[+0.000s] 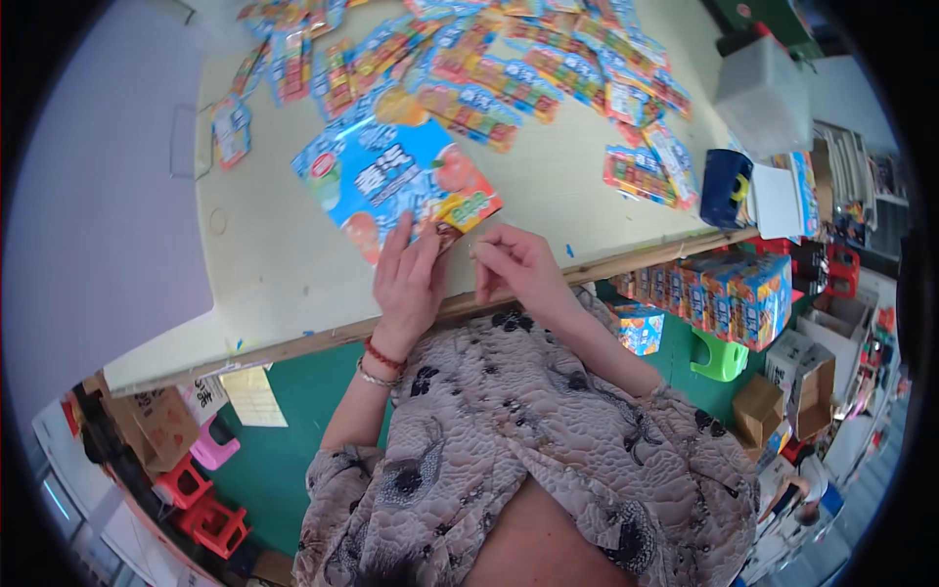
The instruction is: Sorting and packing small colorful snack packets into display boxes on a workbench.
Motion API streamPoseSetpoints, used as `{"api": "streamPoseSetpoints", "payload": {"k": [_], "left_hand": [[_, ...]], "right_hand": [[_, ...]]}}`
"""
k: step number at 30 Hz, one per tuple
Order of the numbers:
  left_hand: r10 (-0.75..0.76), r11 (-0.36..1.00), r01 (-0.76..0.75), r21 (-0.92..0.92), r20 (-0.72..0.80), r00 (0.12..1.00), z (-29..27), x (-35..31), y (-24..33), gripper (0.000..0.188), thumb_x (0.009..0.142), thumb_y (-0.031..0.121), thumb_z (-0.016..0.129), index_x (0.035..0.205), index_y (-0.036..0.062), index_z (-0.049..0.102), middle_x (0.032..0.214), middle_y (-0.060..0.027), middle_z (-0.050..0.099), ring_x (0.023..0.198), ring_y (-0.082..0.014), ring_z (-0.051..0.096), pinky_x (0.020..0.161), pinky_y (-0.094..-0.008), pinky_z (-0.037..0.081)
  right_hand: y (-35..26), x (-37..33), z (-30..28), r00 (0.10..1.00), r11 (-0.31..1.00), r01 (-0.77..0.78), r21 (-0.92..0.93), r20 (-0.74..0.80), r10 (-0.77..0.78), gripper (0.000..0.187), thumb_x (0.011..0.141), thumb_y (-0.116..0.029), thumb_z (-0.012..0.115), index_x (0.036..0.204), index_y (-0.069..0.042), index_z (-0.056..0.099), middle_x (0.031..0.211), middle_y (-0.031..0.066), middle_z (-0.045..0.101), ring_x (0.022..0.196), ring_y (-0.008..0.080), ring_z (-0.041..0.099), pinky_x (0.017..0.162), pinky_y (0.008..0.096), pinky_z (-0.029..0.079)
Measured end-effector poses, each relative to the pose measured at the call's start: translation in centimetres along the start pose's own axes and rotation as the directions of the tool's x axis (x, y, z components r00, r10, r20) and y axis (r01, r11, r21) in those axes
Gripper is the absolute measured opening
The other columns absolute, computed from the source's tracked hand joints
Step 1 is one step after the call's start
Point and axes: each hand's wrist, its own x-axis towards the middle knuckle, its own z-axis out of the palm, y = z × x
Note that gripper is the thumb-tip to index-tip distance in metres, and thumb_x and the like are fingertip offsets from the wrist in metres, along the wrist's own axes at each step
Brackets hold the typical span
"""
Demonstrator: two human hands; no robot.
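A flat blue carton [391, 186] printed with oranges and other fruit lies tilted on the table in front of me. My left hand [409, 274] rests on its near edge, fingers stretched out and pressing on the printed face. Just right of the carton's near corner is my right hand [516, 264], thumb and index finger pinched together above the table's front edge. Something small and pale may be between those fingertips, too small to make out. Beyond the carton, several colourful flat candy packs [469, 112] are spread over the far side of the table.
At the table's right side stand a translucent white bin [763, 93] and a dark blue container [724, 188]. Filled blue display boxes [729, 293] are lined up below the right edge. Red stools [213, 523], a green stool [720, 354] and brown cartons [758, 409] stand on the floor.
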Motion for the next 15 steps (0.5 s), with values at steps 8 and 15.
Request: {"api": "streamPoseSetpoints", "payload": {"k": [8, 15], "left_hand": [[0.106, 0.975, -0.117, 0.186, 0.069, 0.992, -0.7, 0.2, 0.3, 0.045, 0.075, 0.004, 0.067, 0.12, 0.0102, 0.062, 0.119, -0.0092, 0.06, 0.121, -0.0338, 0.052, 0.099, -0.0452, 0.043], [0.012, 0.991, -0.029, 0.128, 0.132, 0.991, -2.2, 1.9, 1.1, 0.041, 0.074, 0.011, 0.07, 0.115, 0.0104, 0.065, 0.117, -0.0092, 0.059, 0.118, -0.0311, 0.054, 0.096, -0.0413, 0.041]], "right_hand": [[1.6, 1.5, 1.7, 0.998, 0.998, -0.001, -0.055, -0.066, -0.002, 0.015, 0.096, -0.013, 0.053, 0.097, 0.002, 0.057, 0.074, 0.0072, 0.063, 0.065, 0.0128, 0.064, 0.058, 0.0246, 0.055], [3.1, 2.1, 0.1, 1.0, 1.0, 0.021, 0.008, 0.003, -0.021, 0.017, 0.095, -0.008, 0.054, 0.104, 0.005, 0.059, 0.09, 0.0094, 0.065, 0.08, 0.0146, 0.065, 0.073, 0.0281, 0.056]]}}
